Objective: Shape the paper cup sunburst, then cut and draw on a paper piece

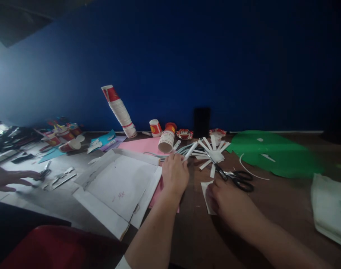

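Note:
My left hand is closed, fingers curled around the lower end of a narrow white strip, beside the right edge of an open white box lid. My right hand is closed around the lower end of a slim black pen-like tool, whose tip points up and left towards a white paper cup cut into spread strips. A small piece of white paper lies partly under my right hand. Black-handled scissors lie just beyond that hand.
Behind stand a tall leaning stack of paper cups, a single cup and a tipped stack. Green paper and a white packet lie on the right. Another person's hand reaches in at left, near paper scraps.

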A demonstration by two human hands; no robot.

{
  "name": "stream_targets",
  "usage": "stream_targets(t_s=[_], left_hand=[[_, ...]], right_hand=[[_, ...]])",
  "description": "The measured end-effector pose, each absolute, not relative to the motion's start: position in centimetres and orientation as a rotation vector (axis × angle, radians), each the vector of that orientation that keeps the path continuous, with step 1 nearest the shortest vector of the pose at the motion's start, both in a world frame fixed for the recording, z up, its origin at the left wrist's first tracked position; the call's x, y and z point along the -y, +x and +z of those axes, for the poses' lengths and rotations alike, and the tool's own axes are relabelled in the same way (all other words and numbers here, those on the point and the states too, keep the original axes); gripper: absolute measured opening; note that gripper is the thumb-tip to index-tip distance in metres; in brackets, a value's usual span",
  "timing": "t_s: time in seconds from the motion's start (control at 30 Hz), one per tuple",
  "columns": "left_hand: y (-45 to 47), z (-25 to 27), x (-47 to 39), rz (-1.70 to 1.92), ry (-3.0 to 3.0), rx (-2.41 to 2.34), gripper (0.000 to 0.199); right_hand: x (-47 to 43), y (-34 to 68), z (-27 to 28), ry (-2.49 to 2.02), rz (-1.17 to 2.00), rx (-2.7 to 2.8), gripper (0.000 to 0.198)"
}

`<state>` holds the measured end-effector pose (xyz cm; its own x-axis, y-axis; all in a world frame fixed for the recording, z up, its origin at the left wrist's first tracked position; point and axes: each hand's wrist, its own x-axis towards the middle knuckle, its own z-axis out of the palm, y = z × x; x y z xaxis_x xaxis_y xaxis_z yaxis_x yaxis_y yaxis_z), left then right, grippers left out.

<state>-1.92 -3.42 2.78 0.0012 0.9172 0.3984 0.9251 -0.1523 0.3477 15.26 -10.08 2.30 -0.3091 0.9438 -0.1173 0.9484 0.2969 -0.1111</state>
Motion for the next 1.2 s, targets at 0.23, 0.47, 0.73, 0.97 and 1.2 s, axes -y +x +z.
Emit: stream_targets(t_s=[0.23, 0.47, 0.73, 0.97, 1.2], left_hand=[[-1.7, 2.6, 3.5, -0.91, -2.189, 1.996, 0.004], [-1.9, 2.8, 3.4, -0.899, -2.188, 1.989, 0.003], [-1.9, 2.9, 3.5, -0.939, -2.189, 1.965, 0.004], [-1.7, 3.0, 3.6, -1.177, -2.195, 1.841, 0.004], [0.0, 2.4, 4.8, -1.329, -2.618, 1.358, 0.009]], right_hand=[[10.5, 14.8, 2.6, 1.819, -0.12, -2.5, 0.029], [10.1, 15.5, 2.4, 1.813, -0.229, -2.546, 0.025], [9.7, 16.1, 1.7, 1.921, -0.326, -2.603, 0.028], [9.4, 18.4, 2.8, 2.608, -0.163, -2.938, 0.026], [8.7, 18.2, 3.3, 2.872, -0.923, -2.839, 0.047]])
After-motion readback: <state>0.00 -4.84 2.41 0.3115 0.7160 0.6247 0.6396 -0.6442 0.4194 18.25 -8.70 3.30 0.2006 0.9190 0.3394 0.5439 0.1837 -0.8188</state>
